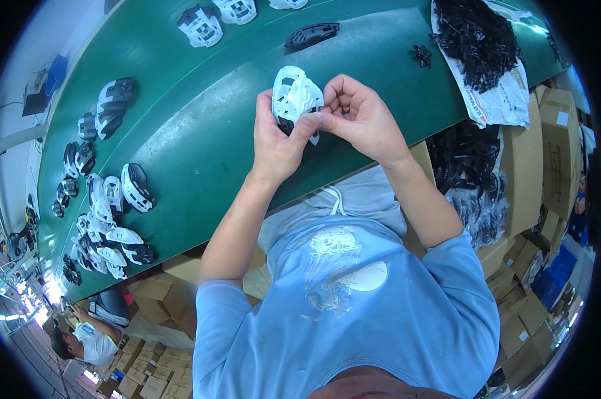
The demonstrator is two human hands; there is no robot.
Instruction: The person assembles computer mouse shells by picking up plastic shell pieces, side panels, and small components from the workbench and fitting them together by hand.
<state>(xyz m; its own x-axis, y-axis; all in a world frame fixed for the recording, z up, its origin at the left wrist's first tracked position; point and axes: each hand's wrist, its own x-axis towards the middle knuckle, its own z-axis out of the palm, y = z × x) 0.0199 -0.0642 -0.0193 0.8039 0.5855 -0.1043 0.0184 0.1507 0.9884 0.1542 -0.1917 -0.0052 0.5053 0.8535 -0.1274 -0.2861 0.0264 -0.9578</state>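
Note:
Over the green table, my left hand (278, 149) is closed round the lower part of a white plastic shell (294, 90) with cut-outs, held tilted up. Black plastic shows at its lower end. My right hand (355, 118) is at the shell's lower right edge, thumb and fingertips pinched together close to my left thumb. Whatever lies between those fingertips is too small or hidden to make out. Beyond the hands, a black slotted shell (312, 36) lies by itself on the table.
More white shells (200, 26) lie at the far edge. Several white-and-black shells (101, 226) are grouped at the left. A heap of small black parts (476, 43) rests on a white bag (480, 106) at far right. Cardboard boxes (556, 133) stand right; another person (91, 339) is lower left.

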